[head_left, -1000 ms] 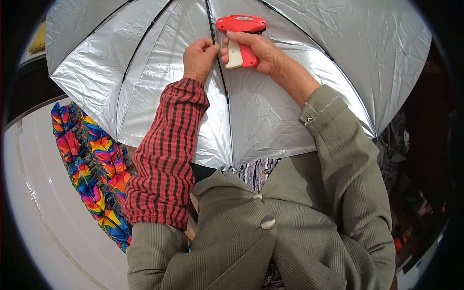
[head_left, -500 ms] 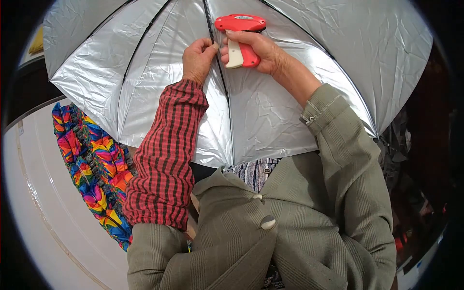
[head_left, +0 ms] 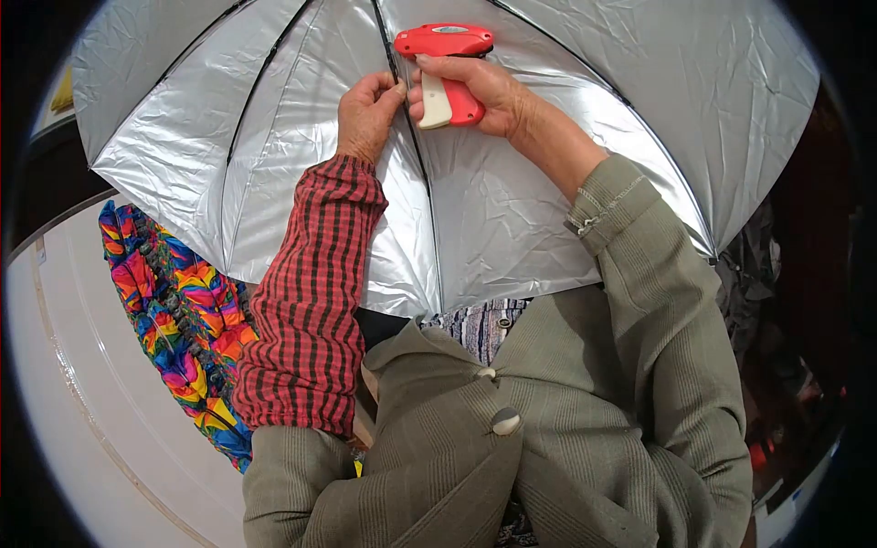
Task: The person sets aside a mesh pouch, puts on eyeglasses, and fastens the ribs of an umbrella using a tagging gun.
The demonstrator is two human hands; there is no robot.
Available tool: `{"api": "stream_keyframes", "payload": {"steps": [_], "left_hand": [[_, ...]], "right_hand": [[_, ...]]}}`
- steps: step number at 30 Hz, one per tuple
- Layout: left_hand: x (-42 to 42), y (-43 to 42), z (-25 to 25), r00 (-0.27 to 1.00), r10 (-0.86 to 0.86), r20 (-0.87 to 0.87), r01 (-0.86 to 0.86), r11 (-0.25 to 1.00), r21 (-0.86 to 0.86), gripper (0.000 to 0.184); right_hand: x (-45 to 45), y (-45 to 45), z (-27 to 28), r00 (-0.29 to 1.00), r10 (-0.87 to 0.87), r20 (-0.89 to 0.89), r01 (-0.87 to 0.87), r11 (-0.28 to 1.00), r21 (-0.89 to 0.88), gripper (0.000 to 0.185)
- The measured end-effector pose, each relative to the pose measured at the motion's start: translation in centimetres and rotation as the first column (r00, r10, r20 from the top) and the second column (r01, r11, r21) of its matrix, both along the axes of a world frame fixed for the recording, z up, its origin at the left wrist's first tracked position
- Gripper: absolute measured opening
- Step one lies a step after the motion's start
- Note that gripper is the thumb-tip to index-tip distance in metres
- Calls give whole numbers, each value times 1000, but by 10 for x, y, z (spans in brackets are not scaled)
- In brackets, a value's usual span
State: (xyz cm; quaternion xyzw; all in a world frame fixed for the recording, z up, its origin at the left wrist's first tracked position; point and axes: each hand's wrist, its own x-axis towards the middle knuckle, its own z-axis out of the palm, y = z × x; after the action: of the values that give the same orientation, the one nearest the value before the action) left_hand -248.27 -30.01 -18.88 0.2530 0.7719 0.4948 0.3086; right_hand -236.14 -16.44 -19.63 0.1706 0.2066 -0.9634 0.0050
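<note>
An open umbrella (head_left: 521, 210) with silver lining spreads before me, its inner side facing up. My right hand (head_left: 501, 99) grips a red and white tagging gun (head_left: 445, 40) by its handle, with the gun's nose pointing left at the dark umbrella rib (head_left: 422, 164). My left hand (head_left: 368, 117) is closed in a pinch at that rib, just left of the gun. Its thumb and fingertips meet at the rib; any small piece between them is hidden.
Rainbow-coloured folded fabric bundles (head_left: 187, 320) lie on the white table (head_left: 82, 310) at the left, partly beneath the umbrella's edge. More dark ribs (head_left: 265, 68) cross the lining. Dark crumpled material (head_left: 744, 274) shows at the right.
Both hands and the tagging gun have shifted slightly left, and the upper part of the rib has moved left with them. Each hand keeps its grip.
</note>
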Motion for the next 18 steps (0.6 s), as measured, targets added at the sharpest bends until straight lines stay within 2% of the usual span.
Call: {"api": "stream_keyframes", "payload": {"steps": [4, 7, 12, 15, 16, 18], "left_hand": [[0, 4, 1, 1000, -3, -20, 4, 1000, 10, 16], [-1, 7, 2, 991, -26, -135, 20, 999, -47, 15], [3, 7, 5, 996, 4, -89, -8, 999, -44, 15], [2, 9, 3, 997, 5, -74, -7, 1000, -27, 15], [1, 8, 0, 997, 8, -74, -10, 1000, -26, 15], [-5, 8, -8, 999, 21, -44, -20, 1000, 9, 14]], "right_hand": [[-4, 7, 4, 1000, 14, 18, -16, 992, 127, 30], [-4, 17, 17, 995, 41, 95, -75, 914, 398, 27], [-7, 24, 9, 994, 109, 30, -113, 962, 249, 26], [-5, 28, 8, 989, 122, 80, -133, 980, 147, 26], [-6, 26, 9, 989, 125, 80, -135, 980, 148, 26], [-10, 22, 9, 990, 80, 115, -111, 951, 288, 26]]}}
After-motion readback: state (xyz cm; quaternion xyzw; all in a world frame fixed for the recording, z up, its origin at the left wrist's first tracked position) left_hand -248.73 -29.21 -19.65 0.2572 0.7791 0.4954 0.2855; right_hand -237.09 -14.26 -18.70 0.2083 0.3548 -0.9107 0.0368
